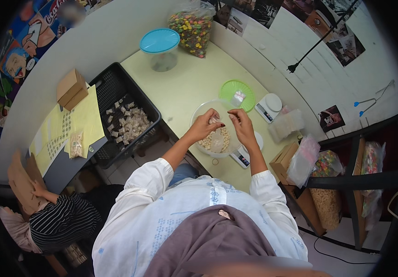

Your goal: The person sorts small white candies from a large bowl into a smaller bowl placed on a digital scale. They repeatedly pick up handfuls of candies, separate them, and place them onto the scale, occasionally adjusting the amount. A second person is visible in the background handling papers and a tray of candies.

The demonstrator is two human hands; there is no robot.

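Note:
A round transparent plastic tub [194, 147] holds small cream-coloured pieces [204, 142], perhaps nuts. Among them rests a small translucent cup [217, 143]. My left hand [205, 124] is over the tub, its fingers closed on what looks like a small transparent plastic bag [214, 120]. Opposite it, my right hand [242, 126] is above the tub's right side with curled fingers; whether anything small is between its thumb and fingertips is hard to see. A digital scale [242, 157] stands partly under my right forearm.
Behind the tub lies a green lid [228, 90] bearing small plastic bags [238, 98]. Another scale [269, 108] stands to the right. At left, a black crate [154, 116] holds many small filled packets [131, 121]. A co-worker's hand [39, 189] touches cardboard [22, 187].

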